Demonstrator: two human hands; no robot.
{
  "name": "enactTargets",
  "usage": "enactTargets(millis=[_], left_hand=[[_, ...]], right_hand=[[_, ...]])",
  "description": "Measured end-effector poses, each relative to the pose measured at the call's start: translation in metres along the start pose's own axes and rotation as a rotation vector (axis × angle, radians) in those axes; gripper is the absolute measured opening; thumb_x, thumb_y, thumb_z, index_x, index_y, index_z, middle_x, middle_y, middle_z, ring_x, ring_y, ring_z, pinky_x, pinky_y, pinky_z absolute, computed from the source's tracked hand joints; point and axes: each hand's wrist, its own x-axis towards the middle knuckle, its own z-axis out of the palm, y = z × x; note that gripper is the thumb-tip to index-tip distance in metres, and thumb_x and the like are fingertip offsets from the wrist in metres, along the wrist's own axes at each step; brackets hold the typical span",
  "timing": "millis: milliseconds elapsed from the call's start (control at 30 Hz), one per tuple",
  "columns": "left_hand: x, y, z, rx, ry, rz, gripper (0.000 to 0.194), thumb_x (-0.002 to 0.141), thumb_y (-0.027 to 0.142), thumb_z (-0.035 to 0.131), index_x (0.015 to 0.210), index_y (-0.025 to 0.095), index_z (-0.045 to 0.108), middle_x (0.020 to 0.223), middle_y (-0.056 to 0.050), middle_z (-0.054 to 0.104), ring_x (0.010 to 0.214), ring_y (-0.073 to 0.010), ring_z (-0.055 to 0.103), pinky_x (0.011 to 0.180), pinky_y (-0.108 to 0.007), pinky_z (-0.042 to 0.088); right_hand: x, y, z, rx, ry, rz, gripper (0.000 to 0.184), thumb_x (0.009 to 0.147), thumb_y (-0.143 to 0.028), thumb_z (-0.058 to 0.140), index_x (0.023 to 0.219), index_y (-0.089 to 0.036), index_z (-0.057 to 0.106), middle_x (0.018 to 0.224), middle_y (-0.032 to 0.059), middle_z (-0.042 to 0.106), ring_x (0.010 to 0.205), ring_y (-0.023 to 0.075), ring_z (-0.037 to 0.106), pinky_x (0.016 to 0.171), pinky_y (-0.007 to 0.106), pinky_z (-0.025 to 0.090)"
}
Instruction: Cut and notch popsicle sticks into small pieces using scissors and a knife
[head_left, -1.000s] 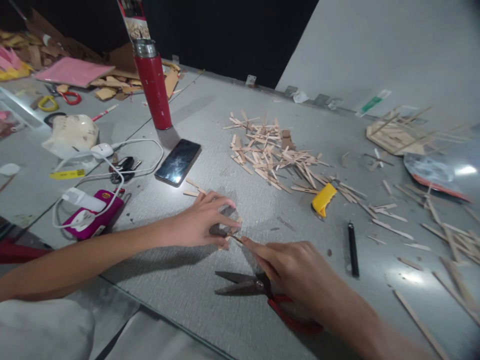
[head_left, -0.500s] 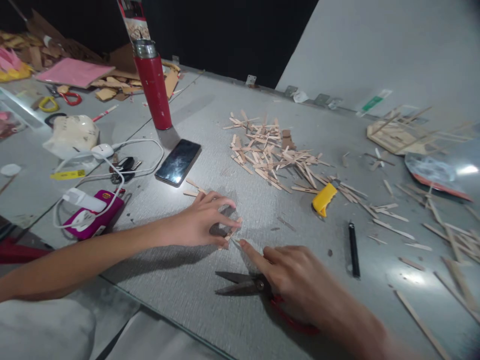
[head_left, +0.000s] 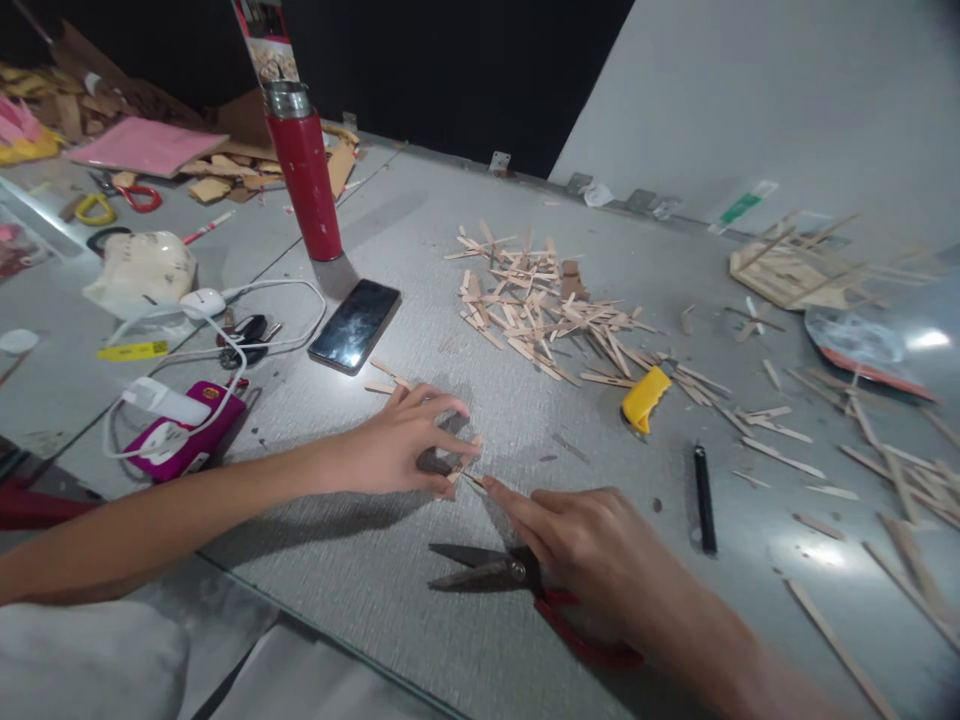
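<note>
My left hand (head_left: 412,440) is closed, its curled fingers and thumb pinching a small wooden stick (head_left: 457,472) against the tabletop. From the right, my right hand (head_left: 600,545) reaches in with the index finger stretched forward and the other fingers folded. A thin sliver of wood (head_left: 474,482) pokes out from its index fingertip, beside the left hand's stick; the right thumb is hidden. Beneath my right hand lie scissors (head_left: 487,572) with dark, parted blades and red handles, partly covered by the palm.
Beyond the hands spreads a pile of wooden sticks (head_left: 525,300). A yellow cutter (head_left: 646,398) and a black pen-like tool (head_left: 705,500) lie to the right. To the left are a phone (head_left: 355,326), a red bottle (head_left: 304,180) and a purple power bank (head_left: 191,425) with white cable.
My right hand has shifted very slightly over the scissors, its index fingertip still at the sliver. My left hand keeps its pinch in the same place.
</note>
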Motion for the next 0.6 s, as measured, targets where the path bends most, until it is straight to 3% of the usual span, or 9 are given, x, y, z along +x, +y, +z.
enactTargets(millis=[600], left_hand=[[-0.0016,-0.004,0.003,-0.002,0.035,0.038,0.042,0.084,0.04,0.087,0.124,0.033,0.076,0.144,-0.008,0.056,0.13,-0.0327,0.046,0.109,-0.049,0.03]], right_hand=[[0.0037,-0.0034,-0.0043,-0.001,-0.043,0.032,0.053,0.086,0.002,0.063,0.136,-0.014,0.062,0.072,-0.0024,0.073,0.052,0.0133,0.063,0.051,0.031,0.03]])
